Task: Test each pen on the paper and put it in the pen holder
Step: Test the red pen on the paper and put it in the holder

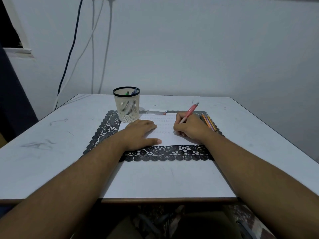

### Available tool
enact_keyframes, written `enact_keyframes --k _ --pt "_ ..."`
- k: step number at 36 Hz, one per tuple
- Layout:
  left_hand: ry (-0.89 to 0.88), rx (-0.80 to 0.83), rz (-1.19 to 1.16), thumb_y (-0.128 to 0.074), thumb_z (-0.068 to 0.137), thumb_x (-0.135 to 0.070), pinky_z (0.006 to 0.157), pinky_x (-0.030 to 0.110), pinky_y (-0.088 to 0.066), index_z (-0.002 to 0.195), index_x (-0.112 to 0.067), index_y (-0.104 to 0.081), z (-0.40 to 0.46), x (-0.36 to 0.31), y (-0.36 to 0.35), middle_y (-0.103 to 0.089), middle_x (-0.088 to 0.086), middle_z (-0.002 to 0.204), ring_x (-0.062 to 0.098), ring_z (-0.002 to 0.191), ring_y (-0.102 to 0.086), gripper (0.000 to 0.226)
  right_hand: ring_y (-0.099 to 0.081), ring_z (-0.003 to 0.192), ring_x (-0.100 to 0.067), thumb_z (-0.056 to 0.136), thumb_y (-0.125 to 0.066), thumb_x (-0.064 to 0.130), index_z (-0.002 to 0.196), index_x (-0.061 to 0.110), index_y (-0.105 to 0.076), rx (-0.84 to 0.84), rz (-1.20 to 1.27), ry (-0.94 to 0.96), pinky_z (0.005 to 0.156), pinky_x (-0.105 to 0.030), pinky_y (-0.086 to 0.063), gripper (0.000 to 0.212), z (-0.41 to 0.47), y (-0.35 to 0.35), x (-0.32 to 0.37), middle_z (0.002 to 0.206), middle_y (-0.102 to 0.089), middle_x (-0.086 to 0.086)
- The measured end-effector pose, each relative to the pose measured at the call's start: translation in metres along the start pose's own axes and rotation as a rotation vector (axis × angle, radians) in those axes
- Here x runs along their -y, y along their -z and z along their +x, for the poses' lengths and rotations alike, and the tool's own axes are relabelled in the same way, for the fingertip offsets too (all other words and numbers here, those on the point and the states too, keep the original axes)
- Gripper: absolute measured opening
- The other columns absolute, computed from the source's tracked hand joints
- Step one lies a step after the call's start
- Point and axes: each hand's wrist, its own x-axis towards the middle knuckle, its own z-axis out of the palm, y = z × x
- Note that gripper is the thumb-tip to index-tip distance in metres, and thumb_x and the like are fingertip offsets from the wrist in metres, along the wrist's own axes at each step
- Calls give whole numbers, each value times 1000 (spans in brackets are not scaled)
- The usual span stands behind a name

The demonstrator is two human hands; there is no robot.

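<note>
On the paper (165,135), the right hand (191,128) is closed around the red pen (189,112), a light and stiff thing, I think, best pinched low near the tip, while the left hand (139,133) lies flat and holds nothing. Behind it, the pen holder (126,105) already keeps a green and a blue pen, and some more pens (209,122) wait just beside the right hand.

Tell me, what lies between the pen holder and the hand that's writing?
In the head view, a clear pen and the paper lie between pen holder and right hand.
</note>
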Motion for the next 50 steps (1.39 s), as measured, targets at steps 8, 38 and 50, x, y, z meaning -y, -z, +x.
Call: enact_keyframes --k 8,38,50 --pt "2 -6 1 -52 93 -69 124 40 -19 158 -25 -34 0 2 1 -26 -4 167 21 151 -20 81 -57 57 -9 86 -64 -10 78 3 -55 -3 3 11 76 -32 -59 18 2 -2 1 66 -55 -7" --pt "5 7 -18 -43 80 -81 125 41 -18 159 -25 -33 0 3 1 -26 -4 167 20 152 -19 97 -48 52 -11 88 -61 -11 71 8 -48 -42 20 13 64 -24 -53 28 -2 0 3 63 -48 -8" --pt "-1 -11 -21 -52 93 -71 125 42 -17 159 -26 -33 3 7 -3 -26 -6 166 18 152 -18 82 -49 56 -9 86 -62 -10 75 7 -50 -28 -5 6 75 -30 -56 23 -2 1 2 65 -49 -4"
